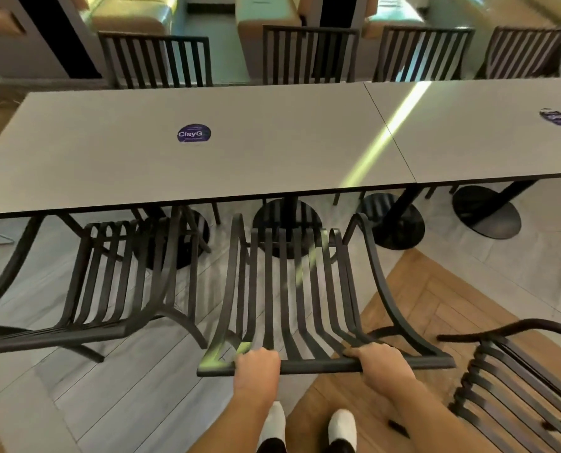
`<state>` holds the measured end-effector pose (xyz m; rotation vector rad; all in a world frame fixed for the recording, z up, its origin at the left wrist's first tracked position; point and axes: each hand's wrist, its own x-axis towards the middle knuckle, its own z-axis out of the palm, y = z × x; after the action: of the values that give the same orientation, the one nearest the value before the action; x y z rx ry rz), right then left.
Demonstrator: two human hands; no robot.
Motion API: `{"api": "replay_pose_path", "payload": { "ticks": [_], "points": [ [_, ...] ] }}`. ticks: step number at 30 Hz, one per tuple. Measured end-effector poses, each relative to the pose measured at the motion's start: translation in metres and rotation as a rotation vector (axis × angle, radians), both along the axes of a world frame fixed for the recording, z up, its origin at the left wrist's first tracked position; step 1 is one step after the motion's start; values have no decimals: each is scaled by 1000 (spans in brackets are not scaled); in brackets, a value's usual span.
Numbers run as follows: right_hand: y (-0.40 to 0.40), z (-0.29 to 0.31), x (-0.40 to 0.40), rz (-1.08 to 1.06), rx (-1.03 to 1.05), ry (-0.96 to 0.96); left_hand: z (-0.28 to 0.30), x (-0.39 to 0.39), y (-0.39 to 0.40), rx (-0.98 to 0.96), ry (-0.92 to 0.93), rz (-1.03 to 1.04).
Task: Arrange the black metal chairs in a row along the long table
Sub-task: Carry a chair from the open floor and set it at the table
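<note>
Gripping top rail of the centre black slatted metal chair (292, 289) w/ both hands: left hand (256, 364) curled over rail toward its left end, right hand (379, 359) curled over it toward the right end, fingers wrapped fwd over the bar, thumbs not visible. Chair faces the long grey tabletop (207, 158), front of seat just under the near edge, roughly square to it, in line w/ a round black pedestal base (287, 220).

Second black slatted chair (115, 279) to the left, near side too, front tucked under the tabletop edge, angled slightly; gap between it and the held chair. Armrest curve of another chair (7, 266) at far-left edge, mostly cut off. Third black chair (518, 380) bottom right, well back from the tabletop, over the wood herringbone floor (419, 305), turned at an angle.

Far side: four black slat-back chairs (310, 53) in a row against the far edge, backs upright.

Tabletop is two slabs butted together, seam right of centre. Round purple sticker (194, 133) reading "ClayG" on left slab, another purple sticker (554, 116) on right slab, blurred. Sunlight stripe runs diagonally across the seam area. White shoes (342, 426) at the bottom, between the arms.
</note>
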<state>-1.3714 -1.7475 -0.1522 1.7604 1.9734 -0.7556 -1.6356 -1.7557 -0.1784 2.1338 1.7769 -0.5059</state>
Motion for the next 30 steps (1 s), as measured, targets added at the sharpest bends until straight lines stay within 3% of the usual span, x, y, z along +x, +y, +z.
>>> {"api": "replay_pose_path", "payload": {
  "ticks": [8, 24, 30],
  "points": [
    [59, 5, 9, 92, 14, -12, 0, 13, 36, -9, 1, 109],
    [107, 3, 18, 156, 1, 32, 5, 22, 77, -9, 95, 110],
    [100, 17, 19, 60, -8, 135, 25, 19, 83, -104, -83, 143]
  ]
}}
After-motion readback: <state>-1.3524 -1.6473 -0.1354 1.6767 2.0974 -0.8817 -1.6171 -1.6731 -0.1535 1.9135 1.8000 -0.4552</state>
